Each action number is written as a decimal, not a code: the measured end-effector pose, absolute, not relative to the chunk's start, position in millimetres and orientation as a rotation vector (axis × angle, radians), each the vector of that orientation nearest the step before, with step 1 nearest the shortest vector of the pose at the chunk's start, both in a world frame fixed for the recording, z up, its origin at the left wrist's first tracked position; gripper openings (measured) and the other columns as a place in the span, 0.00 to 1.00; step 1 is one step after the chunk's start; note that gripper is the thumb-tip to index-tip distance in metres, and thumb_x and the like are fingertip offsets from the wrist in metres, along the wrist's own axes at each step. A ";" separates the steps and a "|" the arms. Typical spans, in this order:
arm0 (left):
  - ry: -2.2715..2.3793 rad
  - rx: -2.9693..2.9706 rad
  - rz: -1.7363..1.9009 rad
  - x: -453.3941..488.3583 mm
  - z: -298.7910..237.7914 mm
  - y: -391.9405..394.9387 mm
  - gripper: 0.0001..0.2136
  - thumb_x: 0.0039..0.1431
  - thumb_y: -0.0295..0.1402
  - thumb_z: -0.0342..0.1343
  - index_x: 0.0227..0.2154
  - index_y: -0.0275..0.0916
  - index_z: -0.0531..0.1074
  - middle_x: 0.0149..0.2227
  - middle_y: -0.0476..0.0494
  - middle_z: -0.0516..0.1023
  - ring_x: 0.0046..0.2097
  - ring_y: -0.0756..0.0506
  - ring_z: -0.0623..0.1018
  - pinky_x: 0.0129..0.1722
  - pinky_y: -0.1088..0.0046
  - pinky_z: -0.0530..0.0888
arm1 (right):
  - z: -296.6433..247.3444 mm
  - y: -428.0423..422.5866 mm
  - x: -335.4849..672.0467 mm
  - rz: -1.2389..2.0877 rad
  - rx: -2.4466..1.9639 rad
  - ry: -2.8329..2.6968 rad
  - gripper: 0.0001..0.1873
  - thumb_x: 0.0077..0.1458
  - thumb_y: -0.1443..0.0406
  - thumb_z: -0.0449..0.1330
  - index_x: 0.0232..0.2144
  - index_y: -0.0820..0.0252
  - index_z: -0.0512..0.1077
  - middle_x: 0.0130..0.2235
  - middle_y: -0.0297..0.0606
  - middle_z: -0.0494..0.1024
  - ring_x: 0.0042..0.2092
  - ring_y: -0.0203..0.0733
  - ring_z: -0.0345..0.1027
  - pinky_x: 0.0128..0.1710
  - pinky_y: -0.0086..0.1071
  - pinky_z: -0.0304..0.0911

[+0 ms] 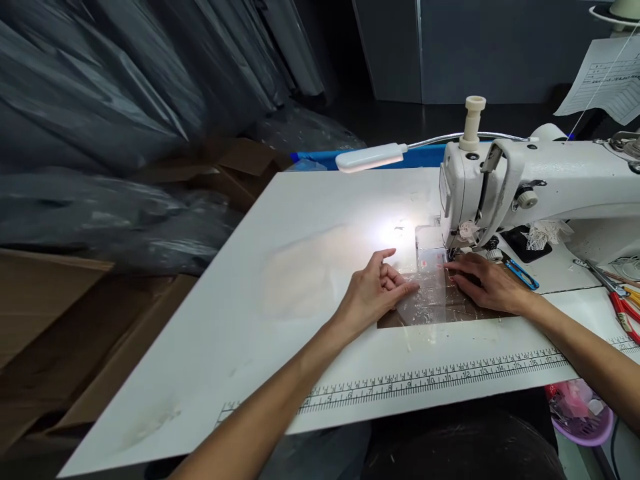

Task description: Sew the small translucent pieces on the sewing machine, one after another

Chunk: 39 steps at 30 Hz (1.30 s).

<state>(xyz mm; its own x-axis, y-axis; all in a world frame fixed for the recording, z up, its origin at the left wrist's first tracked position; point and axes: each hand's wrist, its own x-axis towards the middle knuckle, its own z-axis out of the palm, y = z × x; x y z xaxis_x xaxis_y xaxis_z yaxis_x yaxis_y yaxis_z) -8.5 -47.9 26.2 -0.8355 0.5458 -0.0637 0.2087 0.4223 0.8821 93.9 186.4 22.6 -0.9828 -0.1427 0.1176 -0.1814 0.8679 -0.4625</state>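
Note:
Under the head of the white sewing machine [465, 180] lies a small, clear plastic sheet [427, 303], its lower part wrinkled and shiny. My left hand [373, 293] rests at the sheet's left edge, thumb and index finger apart and the other fingers curled. The thumb tip meets the plastic. On the other side, my right hand [483, 280] lies palm down close to the presser foot, fingers stretched toward the sheet's right edge. Beneath both is a brown plate [470, 310]. The needle point is hard to make out behind the right fingertips.
Blue thread snips [520, 272] lie beyond my right wrist, red-handled scissors [620, 307] at the far right. A lit lamp [373, 158] hangs over the white table [240, 333], which has a printed ruler along its front. Cardboard boxes [115, 347] stand left; a purple basket [590, 430] sits below right.

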 end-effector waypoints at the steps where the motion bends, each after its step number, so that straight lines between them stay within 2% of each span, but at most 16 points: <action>1: 2.329 0.621 1.381 -9.2 26.0 -47.3 0.31 0.50 0.39 0.65 0.55 0.38 0.61 0.26 0.55 0.75 0.22 0.50 0.74 0.24 0.72 0.74 | 21.0 187.4 95.4 0.785 0.226 -2.941 0.21 0.68 0.59 0.49 0.58 0.53 0.69 0.45 0.43 0.74 0.38 0.42 0.70 0.39 0.36 0.69; 4: 2.213 0.505 1.406 -11.0 28.9 -48.2 0.27 0.53 0.35 0.61 0.54 0.36 0.60 0.27 0.54 0.74 0.23 0.51 0.74 0.22 0.74 0.74 | 18.4 185.3 99.4 0.766 0.349 -2.906 0.21 0.68 0.59 0.49 0.59 0.53 0.69 0.45 0.44 0.74 0.41 0.43 0.70 0.41 0.38 0.68; 7: 2.099 0.480 1.370 -11.9 34.2 -52.7 0.27 0.55 0.36 0.59 0.56 0.36 0.58 0.29 0.52 0.74 0.24 0.50 0.76 0.19 0.76 0.72 | 19.0 177.0 100.1 0.548 0.537 -2.907 0.21 0.68 0.60 0.50 0.60 0.53 0.67 0.46 0.47 0.70 0.47 0.48 0.66 0.47 0.45 0.66; 11: 2.192 0.648 1.256 -12.1 36.2 -58.4 0.24 0.57 0.38 0.57 0.55 0.37 0.62 0.30 0.51 0.76 0.23 0.51 0.74 0.20 0.76 0.69 | 21.3 165.9 97.2 0.361 0.448 -3.024 0.18 0.68 0.61 0.50 0.56 0.54 0.69 0.46 0.48 0.68 0.46 0.50 0.64 0.45 0.47 0.66; 15: 2.418 0.790 1.285 -12.4 31.5 -57.4 0.20 0.56 0.37 0.57 0.51 0.39 0.66 0.29 0.52 0.76 0.24 0.51 0.72 0.24 0.75 0.70 | 21.2 166.5 96.3 0.452 0.368 -3.007 0.15 0.68 0.62 0.48 0.49 0.60 0.71 0.44 0.48 0.69 0.43 0.47 0.66 0.44 0.44 0.66; 18: 2.395 0.744 1.356 -12.0 28.3 -53.5 0.20 0.54 0.38 0.58 0.49 0.39 0.67 0.28 0.52 0.75 0.22 0.52 0.72 0.22 0.76 0.71 | 20.3 173.1 98.4 0.687 0.344 -2.924 0.15 0.68 0.63 0.47 0.47 0.61 0.70 0.43 0.46 0.72 0.43 0.46 0.67 0.45 0.42 0.67; 21: 2.318 0.611 1.435 -12.9 26.0 -50.4 0.21 0.53 0.39 0.59 0.49 0.38 0.68 0.28 0.52 0.74 0.22 0.51 0.73 0.18 0.77 0.71 | 19.7 178.2 100.5 0.863 0.274 -2.868 0.16 0.68 0.61 0.46 0.48 0.62 0.69 0.42 0.46 0.74 0.42 0.45 0.68 0.44 0.40 0.68; 24: 2.254 0.553 1.454 -15.4 23.3 -50.7 0.21 0.55 0.42 0.59 0.49 0.37 0.68 0.28 0.50 0.74 0.23 0.49 0.75 0.15 0.77 0.70 | 18.2 178.3 101.1 0.802 0.321 -2.846 0.19 0.68 0.61 0.45 0.54 0.62 0.67 0.42 0.47 0.74 0.42 0.45 0.68 0.43 0.42 0.68; 26: 2.352 0.681 1.437 -16.9 22.0 -52.5 0.19 0.57 0.43 0.58 0.48 0.38 0.71 0.29 0.49 0.75 0.23 0.50 0.74 0.16 0.77 0.70 | 16.5 176.6 100.9 0.688 0.418 -2.850 0.21 0.68 0.61 0.44 0.58 0.60 0.66 0.44 0.48 0.72 0.43 0.46 0.67 0.44 0.44 0.68; 29: 2.625 1.178 1.366 -17.2 23.2 -55.8 0.13 0.59 0.40 0.58 0.44 0.40 0.76 0.37 0.44 0.77 0.25 0.52 0.72 0.21 0.76 0.71 | 14.1 174.4 100.3 0.544 0.468 -2.888 0.21 0.68 0.62 0.46 0.58 0.58 0.68 0.46 0.49 0.70 0.44 0.48 0.66 0.44 0.45 0.67; 31: 2.493 1.613 1.250 -15.8 25.4 -57.0 0.10 0.60 0.38 0.59 0.41 0.41 0.78 0.40 0.42 0.78 0.30 0.50 0.75 0.25 0.74 0.74 | 13.3 173.8 100.3 0.505 0.447 -2.909 0.21 0.67 0.64 0.47 0.57 0.58 0.69 0.46 0.49 0.70 0.45 0.48 0.65 0.45 0.45 0.67; 35: 2.022 2.029 0.969 -9.9 24.6 -54.8 0.07 0.62 0.36 0.60 0.37 0.41 0.80 0.36 0.43 0.80 0.38 0.46 0.79 0.40 0.65 0.77 | 13.0 175.1 101.4 0.563 0.455 -2.890 0.20 0.65 0.65 0.48 0.56 0.59 0.71 0.46 0.48 0.70 0.46 0.48 0.65 0.47 0.44 0.67; 39: 2.001 2.079 0.989 -3.9 18.4 -49.4 0.09 0.66 0.34 0.55 0.35 0.40 0.79 0.34 0.42 0.80 0.35 0.47 0.79 0.34 0.69 0.76 | 12.6 178.7 101.7 0.669 0.494 -2.843 0.19 0.65 0.65 0.49 0.54 0.60 0.72 0.46 0.47 0.71 0.48 0.47 0.66 0.49 0.44 0.68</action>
<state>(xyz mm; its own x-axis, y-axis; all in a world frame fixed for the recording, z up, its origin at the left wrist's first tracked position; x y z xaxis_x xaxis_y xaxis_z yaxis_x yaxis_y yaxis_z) -3.9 -49.4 18.4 -0.0687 0.9220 0.3811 0.8626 -0.1371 0.4870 101.7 178.7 12.6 -0.9287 -0.2771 0.2464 -0.3579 0.8436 -0.4003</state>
